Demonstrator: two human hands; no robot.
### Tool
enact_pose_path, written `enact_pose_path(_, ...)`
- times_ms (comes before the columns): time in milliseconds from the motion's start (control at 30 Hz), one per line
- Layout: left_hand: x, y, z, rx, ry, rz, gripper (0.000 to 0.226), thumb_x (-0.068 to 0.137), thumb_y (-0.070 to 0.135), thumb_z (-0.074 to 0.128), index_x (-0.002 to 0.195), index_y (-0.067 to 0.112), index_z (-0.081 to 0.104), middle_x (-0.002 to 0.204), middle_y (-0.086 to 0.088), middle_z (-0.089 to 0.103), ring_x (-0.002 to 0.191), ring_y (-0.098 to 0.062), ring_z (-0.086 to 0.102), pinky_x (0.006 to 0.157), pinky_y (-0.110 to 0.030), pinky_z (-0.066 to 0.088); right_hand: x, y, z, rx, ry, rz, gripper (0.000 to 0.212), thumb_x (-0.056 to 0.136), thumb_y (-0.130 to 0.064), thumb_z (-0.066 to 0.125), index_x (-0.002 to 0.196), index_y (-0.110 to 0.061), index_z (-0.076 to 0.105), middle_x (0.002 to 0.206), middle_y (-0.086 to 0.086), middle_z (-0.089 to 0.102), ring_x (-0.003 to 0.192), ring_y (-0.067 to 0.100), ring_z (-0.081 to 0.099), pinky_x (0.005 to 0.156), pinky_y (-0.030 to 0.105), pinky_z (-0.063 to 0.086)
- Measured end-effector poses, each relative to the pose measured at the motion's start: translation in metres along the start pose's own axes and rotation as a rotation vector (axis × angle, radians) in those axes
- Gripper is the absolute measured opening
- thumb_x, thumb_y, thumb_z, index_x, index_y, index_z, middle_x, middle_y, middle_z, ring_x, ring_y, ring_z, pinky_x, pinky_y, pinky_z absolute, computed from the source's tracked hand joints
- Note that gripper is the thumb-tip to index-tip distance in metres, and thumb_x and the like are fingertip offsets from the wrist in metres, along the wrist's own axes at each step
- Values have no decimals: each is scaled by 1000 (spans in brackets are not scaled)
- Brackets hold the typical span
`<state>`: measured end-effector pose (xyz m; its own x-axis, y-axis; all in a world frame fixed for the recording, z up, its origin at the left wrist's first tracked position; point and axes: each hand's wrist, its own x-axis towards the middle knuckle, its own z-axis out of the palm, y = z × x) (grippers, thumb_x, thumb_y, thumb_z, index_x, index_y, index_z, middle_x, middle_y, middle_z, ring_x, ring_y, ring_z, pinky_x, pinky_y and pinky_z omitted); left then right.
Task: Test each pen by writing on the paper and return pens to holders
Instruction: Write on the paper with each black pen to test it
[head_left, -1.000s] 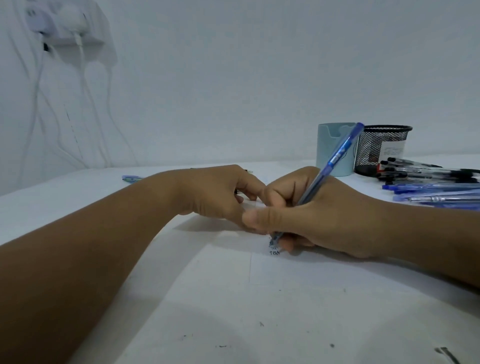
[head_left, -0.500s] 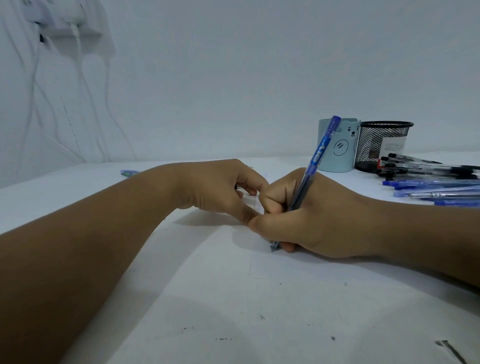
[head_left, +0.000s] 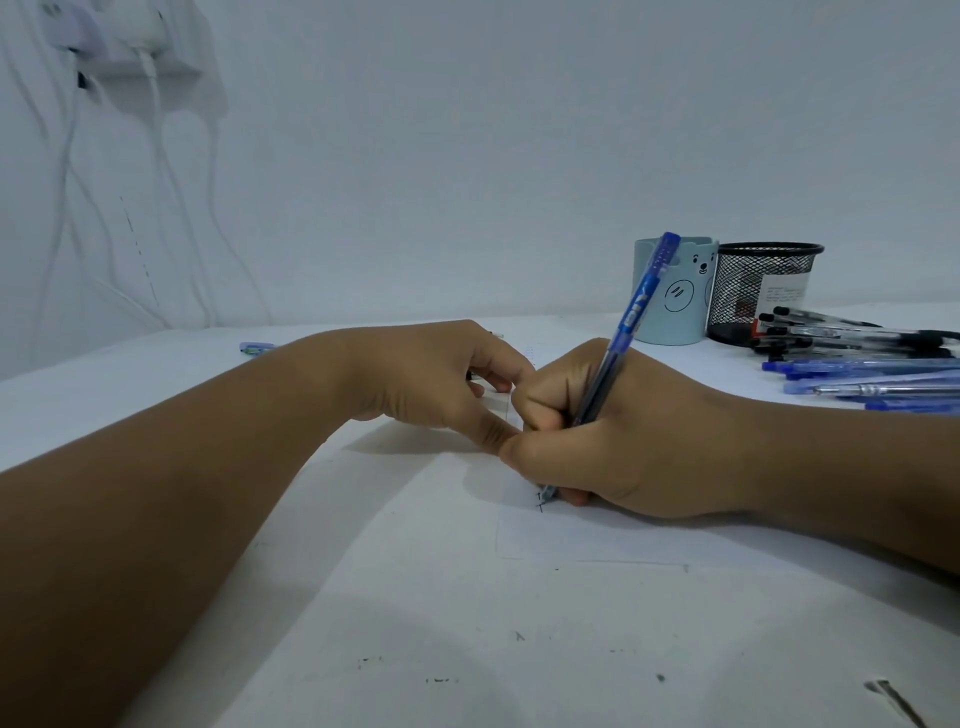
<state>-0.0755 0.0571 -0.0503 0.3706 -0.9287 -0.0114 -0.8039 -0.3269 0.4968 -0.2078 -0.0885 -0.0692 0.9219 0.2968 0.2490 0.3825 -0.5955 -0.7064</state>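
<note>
Right hand (head_left: 639, 441) grips the blue pen (head_left: 631, 332) mid-frame, tip on the paper (head_left: 597, 535). Left hand (head_left: 441, 379) holds sth small, can't tell what. I see pen stood up straighter vs 1 s ago, so still testing.

- The blue pen (head_left: 631, 332) has pale letters running along its barrel, just under the cap; they look like three capitals, but they cannot be made out for sure.
- The pale blue pen cup (head_left: 675, 296) carries a drawn bear face with two eyes and a nose near its rim, and below it a circle with two short strokes inside. It has no words.
- The black mesh holder (head_left: 763, 291) bears a white label (head_left: 784, 293) with several lines of small print, too small to read.
- The paper (head_left: 571, 535) shows a few short dark pen marks at the pen's tip, none forming a clear letter.
</note>
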Motion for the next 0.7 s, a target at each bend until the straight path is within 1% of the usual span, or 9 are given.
enact_pose_path(67, 0, 0, 0, -1, -1, 3, 28, 54, 53, 76, 81, 47, 72, 104, 23, 65, 114, -6, 60, 110, -42, 45, -1, 0, 0, 9, 1, 1, 39, 90, 14, 60, 56, 7, 41, 48, -23, 56, 55, -10, 60, 52, 8, 40)
enact_pose_path(133, 1, 0, 0, 1, 3, 3, 29, 54, 53, 76, 82, 47, 73, 105, 22, 65, 115, -7, 60, 110, -42, 45, -1, 1, -1, 11, 7, 13, 40, 90, 12, 60, 56, 6, 40, 46, -18, 54, 53, -7, 59, 52, 10, 41)
enact_pose_path(233, 1, -1, 0, 2, 4, 0, 31, 54, 53, 77, 84, 46, 73, 105, 21, 65, 114, -7, 60, 111, -41, 45, 0, 2, -1, -19, 12, 13, 42, 89, 10, 62, 55, 3, 37, 46, -16, 52, 45, 0, 51, 50, 13, 40)
enact_pose_path(367, 1, -1, 0, 4, 2, 4, 28, 54, 53, 76, 81, 46, 72, 102, 22, 64, 111, -7, 61, 110, -41, 46, 0, 2, 0, -21, -1, -2, 44, 89, 12, 60, 55, 1, 36, 50, -21, 55, 45, 1, 50, 50, 14, 40)
enact_pose_path(433, 1, -1, 0, 4, 6, 12, 28, 55, 53, 77, 82, 46, 72, 104, 20, 65, 113, -8, 61, 110, -42, 45, 0, 3, -1, -17, 0, 9, 44, 90, 12, 60, 55, 1, 36, 48, -19, 53, 44, 1, 49, 49, 14, 40)
enact_pose_path(567, 1, -1, 1, 3, 5, 11, 28, 56, 53, 78, 83, 47, 72, 109, 16, 65, 116, -10, 61, 110, -43, 45, 1, 4, -3, -40, 11, -7, 42, 89, 11, 61, 55, 5, 36, 47, -16, 50, 48, -1, 53, 50, 11, 37)
enact_pose_path(700, 1, -2, 0, 3, 11, 4, 30, 55, 54, 77, 84, 47, 72, 108, 17, 66, 115, -9, 61, 110, -43, 45, 2, 5, -2, -17, -2, 2, 46, 90, 9, 62, 54, -2, 36, 46, -12, 44, 46, 2, 51, 49, 13, 40)
